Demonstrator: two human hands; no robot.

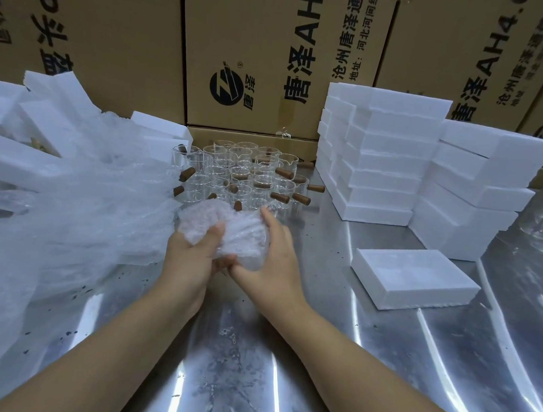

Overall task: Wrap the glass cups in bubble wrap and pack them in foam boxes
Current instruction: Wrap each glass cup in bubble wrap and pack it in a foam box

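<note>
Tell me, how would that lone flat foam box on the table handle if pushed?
Probably light for its size: the foam box looks like expanded foam. Likely stiff, its edges being straight, though the ragged edge hints it crumbles. Flat on the shiny metal table, it would probably slide, not tip.

This is my packing station in a warehouse. Printed cardboard cartons [248,58] stand stacked like a wall behind my steel counter [320,348], which carries piles of white foam boxes [384,161], a heap of bubble wrap [86,204] and rows of identical glass cups [243,173].
</note>
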